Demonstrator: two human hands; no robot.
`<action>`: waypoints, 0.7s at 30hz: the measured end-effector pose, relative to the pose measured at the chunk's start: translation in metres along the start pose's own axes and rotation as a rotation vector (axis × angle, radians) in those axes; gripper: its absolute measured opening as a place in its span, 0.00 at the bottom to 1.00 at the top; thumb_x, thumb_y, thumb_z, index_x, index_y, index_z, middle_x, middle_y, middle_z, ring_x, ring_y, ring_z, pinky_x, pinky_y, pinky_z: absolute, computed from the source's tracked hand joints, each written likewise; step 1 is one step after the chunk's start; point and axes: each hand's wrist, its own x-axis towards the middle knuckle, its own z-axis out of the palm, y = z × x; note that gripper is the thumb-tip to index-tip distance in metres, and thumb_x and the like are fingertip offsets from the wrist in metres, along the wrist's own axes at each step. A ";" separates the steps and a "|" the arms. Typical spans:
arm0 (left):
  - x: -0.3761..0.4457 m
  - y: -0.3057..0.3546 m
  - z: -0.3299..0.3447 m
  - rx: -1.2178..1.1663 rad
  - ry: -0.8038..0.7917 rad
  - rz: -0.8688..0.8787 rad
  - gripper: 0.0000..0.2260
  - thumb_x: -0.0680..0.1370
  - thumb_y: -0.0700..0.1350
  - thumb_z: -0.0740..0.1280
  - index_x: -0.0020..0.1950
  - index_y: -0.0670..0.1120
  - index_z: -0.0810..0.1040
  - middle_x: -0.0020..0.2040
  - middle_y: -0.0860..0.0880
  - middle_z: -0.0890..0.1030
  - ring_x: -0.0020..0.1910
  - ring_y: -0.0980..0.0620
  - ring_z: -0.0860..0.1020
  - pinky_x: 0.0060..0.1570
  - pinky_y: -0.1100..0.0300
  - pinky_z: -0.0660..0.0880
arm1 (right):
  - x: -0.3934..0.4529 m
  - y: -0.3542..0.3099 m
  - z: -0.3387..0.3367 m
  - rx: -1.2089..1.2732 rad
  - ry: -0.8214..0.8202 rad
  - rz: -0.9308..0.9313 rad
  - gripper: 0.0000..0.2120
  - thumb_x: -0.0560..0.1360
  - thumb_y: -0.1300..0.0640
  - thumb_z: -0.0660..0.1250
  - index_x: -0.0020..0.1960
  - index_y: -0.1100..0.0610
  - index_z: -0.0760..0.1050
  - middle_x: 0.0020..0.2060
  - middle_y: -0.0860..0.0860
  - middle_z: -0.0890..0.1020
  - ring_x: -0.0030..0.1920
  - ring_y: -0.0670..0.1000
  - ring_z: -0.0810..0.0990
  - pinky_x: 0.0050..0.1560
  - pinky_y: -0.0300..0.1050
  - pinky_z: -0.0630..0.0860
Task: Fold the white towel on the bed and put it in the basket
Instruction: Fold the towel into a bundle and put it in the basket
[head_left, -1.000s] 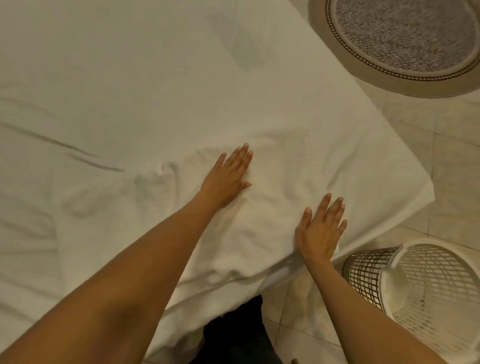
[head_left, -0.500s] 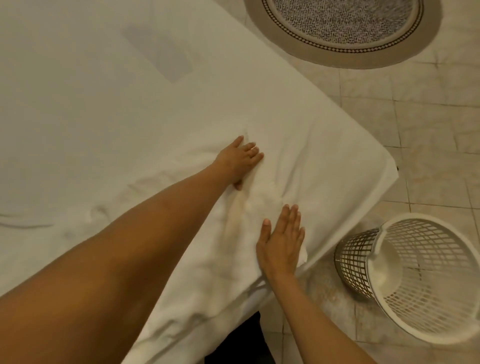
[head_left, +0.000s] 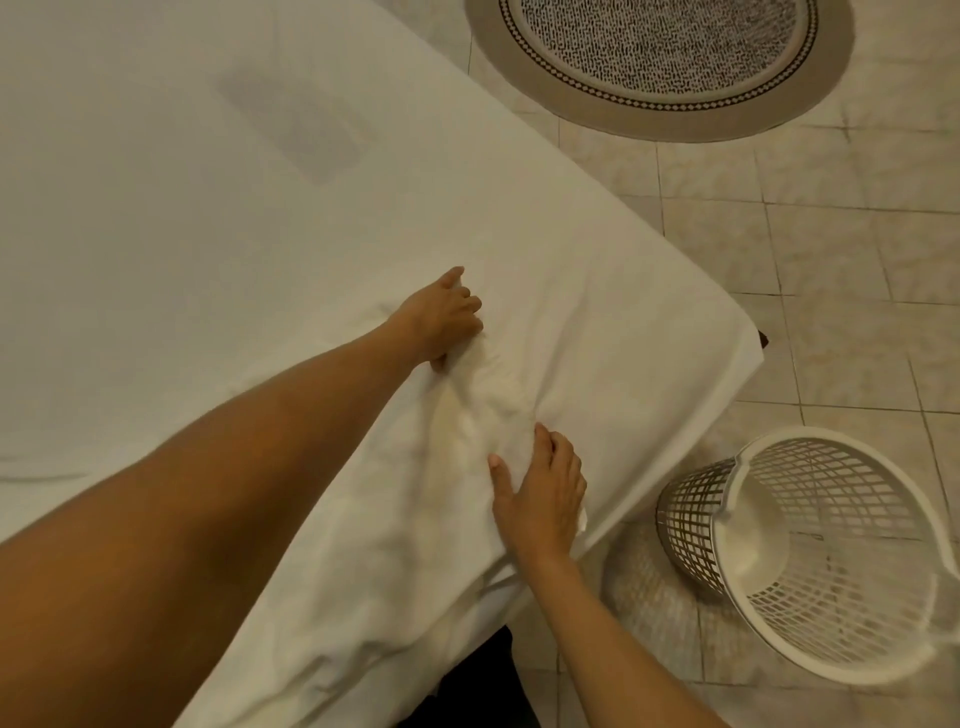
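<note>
Gripping the bunched white towel (head_left: 488, 410) on the bed (head_left: 208, 208), left hand (head_left: 441, 317) and right hand (head_left: 540, 493) curl their fingers into it; basket (head_left: 810, 566) lower right, round rug (head_left: 660, 67) top.

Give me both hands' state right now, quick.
Left hand: closed, fingers curled, gripping the towel.
Right hand: fingers curling into the bunched towel, gripping it near the bed edge.
</note>
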 end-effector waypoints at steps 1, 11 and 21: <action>-0.001 0.000 0.002 0.008 0.010 0.002 0.20 0.73 0.54 0.70 0.61 0.47 0.74 0.57 0.49 0.75 0.59 0.48 0.74 0.74 0.48 0.50 | 0.003 0.000 -0.001 -0.004 0.003 0.001 0.29 0.74 0.42 0.64 0.69 0.57 0.66 0.62 0.54 0.72 0.61 0.54 0.70 0.62 0.46 0.63; -0.025 0.006 0.034 0.039 0.160 -0.048 0.11 0.79 0.41 0.58 0.60 0.43 0.71 0.57 0.46 0.79 0.65 0.45 0.71 0.74 0.50 0.50 | 0.000 -0.020 0.001 -0.062 0.075 0.035 0.12 0.68 0.54 0.72 0.46 0.59 0.74 0.43 0.55 0.78 0.46 0.57 0.75 0.49 0.49 0.66; -0.080 0.007 0.062 0.213 0.264 -0.170 0.17 0.81 0.44 0.55 0.69 0.43 0.68 0.71 0.41 0.69 0.74 0.43 0.60 0.74 0.47 0.45 | -0.054 -0.050 0.005 -0.154 0.012 -0.186 0.24 0.60 0.69 0.75 0.51 0.58 0.70 0.65 0.59 0.75 0.49 0.58 0.82 0.38 0.46 0.79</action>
